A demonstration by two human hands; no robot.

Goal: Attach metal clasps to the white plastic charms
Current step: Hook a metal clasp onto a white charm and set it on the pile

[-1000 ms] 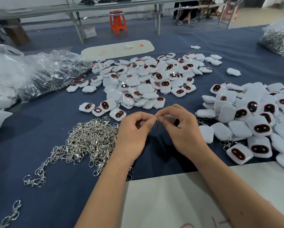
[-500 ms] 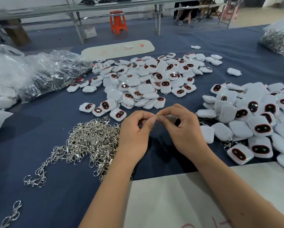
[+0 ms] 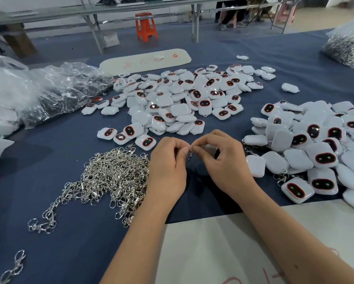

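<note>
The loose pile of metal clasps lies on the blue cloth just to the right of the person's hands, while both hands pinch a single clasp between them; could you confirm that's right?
Not quite: the head view shows the loose pile of metal clasps to the left of the hands, beside the left hand. The rest holds: it and the right hand pinch a single clasp over the blue cloth.

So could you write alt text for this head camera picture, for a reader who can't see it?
Two hands, left hand and right hand, meet over a blue table, pinching a small metal clasp between their fingertips. A tangled heap of clasps lies to the left; piles of white charms lie beyond and to the right.
</note>
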